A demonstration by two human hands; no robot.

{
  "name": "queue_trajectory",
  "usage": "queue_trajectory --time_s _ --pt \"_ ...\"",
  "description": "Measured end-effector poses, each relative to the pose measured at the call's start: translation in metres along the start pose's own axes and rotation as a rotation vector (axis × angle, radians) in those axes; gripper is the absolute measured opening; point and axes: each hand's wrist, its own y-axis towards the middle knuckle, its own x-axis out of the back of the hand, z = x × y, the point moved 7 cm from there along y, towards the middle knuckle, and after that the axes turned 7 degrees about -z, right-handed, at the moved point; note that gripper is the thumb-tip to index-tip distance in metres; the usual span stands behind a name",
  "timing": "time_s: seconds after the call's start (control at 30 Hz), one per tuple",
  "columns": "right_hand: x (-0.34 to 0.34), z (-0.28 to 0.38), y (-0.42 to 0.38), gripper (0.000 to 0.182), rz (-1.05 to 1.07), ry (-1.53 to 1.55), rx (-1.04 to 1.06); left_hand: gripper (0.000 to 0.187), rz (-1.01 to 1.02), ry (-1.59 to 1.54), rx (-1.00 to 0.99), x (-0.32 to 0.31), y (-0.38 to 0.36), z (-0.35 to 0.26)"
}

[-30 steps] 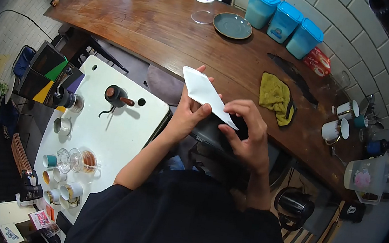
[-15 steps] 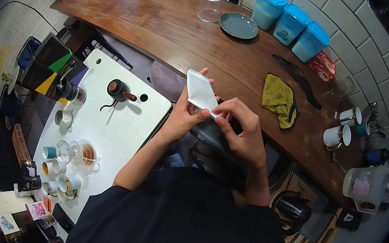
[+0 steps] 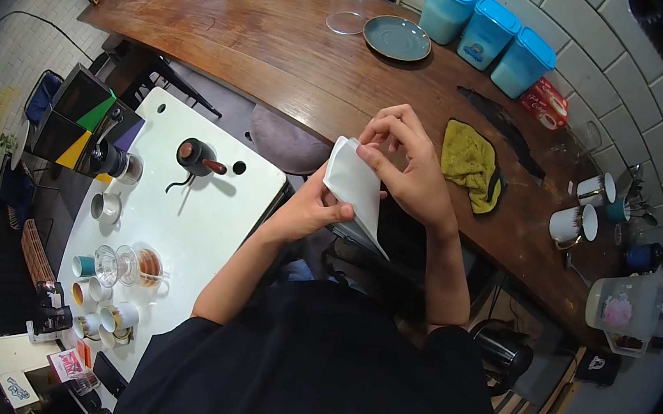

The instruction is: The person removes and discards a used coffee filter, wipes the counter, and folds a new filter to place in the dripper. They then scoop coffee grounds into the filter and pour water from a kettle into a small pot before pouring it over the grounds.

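A folded white paper [image 3: 353, 183], narrowing to a point at its lower end, is held between my two hands in front of my chest. My left hand [image 3: 312, 210] supports it from the left and below, its thumb lying across the lower part and the other fingers behind it. At the top edge, the thumb and fingers of my right hand [image 3: 407, 167] pinch the paper. Part of my left fingers is hidden by the paper.
On the white table [image 3: 207, 245] at left stand a kettle [image 3: 195, 156], a grinder [image 3: 125, 167], a glass dripper [image 3: 122, 264] and several cups. The wooden counter [image 3: 283, 60] holds a plate [image 3: 398, 38], a yellow-green cloth [image 3: 470, 166], blue-lidded containers [image 3: 488, 34] and mugs [image 3: 573, 224].
My right hand has moved from the paper's lower corner up to its top edge. The paper has turned, its pointed end now down, and looks slightly parted at the top.
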Motion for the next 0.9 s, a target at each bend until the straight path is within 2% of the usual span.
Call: queue_trajectory --time_s 0.1,0.3,0.37,0.4,0.5,0.53,0.57,0.63,0.67,0.73,0.8,0.9 --pt "-0.003 -0.01 0.001 0.014 0.006 0.035 0.032 0.11 -0.004 -0.012 0.021 0.005 0.001 0.005" --pt "-0.002 -0.023 0.001 0.012 -0.035 0.236 -0.082 0.108 0.032 -0.162 0.056 0.01 0.01 0.008" --pt "0.002 -0.028 0.0 0.01 -0.101 0.487 -0.164 0.107 0.049 -0.207 0.066 0.009 0.015 0.006" --pt "0.004 -0.027 0.0 0.01 -0.106 0.484 -0.163 0.102 0.04 -0.284 0.102 0.011 0.018 0.009" --pt "0.028 -0.025 -0.003 0.011 -0.35 0.496 -0.114 0.094 0.021 -0.403 0.15 0.009 0.033 0.0" --pt "0.032 -0.027 -0.005 0.011 -0.357 0.493 -0.111 0.091 0.006 -0.445 0.159 0.009 0.041 -0.004" --pt "0.042 -0.034 -0.01 0.011 -0.454 0.541 -0.131 0.082 -0.043 -0.432 0.14 0.02 0.055 -0.002" --pt "0.059 -0.036 -0.021 0.01 -0.627 0.588 -0.149 0.081 -0.002 -0.488 0.158 0.026 0.088 -0.012" --pt "0.063 -0.036 -0.027 0.01 -0.633 0.586 -0.142 0.079 0.033 -0.544 0.175 0.028 0.107 -0.019" --pt "0.078 -0.039 -0.046 0.011 -0.725 0.604 -0.136 0.071 0.052 -0.397 0.136 0.035 0.149 -0.035" --pt "0.087 -0.039 -0.07 0.01 -0.761 0.596 -0.17 0.062 -0.053 -0.304 0.111 0.046 0.192 -0.038" --pt "0.09 -0.052 -0.115 0.009 -0.79 0.596 -0.25 0.065 0.031 -0.271 0.176 0.067 0.262 -0.029"
